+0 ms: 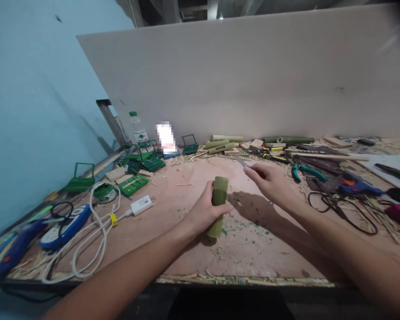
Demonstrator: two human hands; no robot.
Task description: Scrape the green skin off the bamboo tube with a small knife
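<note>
My left hand (205, 213) is wrapped round a short green bamboo section (218, 195), held upright with its lower end on the wooden workbench (253, 253). My right hand (270, 180) is closed on a small knife (243, 163). Its blade points up and left, a little above and to the right of the bamboo's top. Green shavings lie on the bench around the bamboo's base.
Cut bamboo pieces (222, 143), pliers (306, 171), black scissors (340, 206) and a blue glue gun (356, 186) lie at the back and right. Green woven pieces (140, 171), a water bottle (138, 131), a white charger and cable (140, 205) sit left. A pale board (253, 75) stands behind.
</note>
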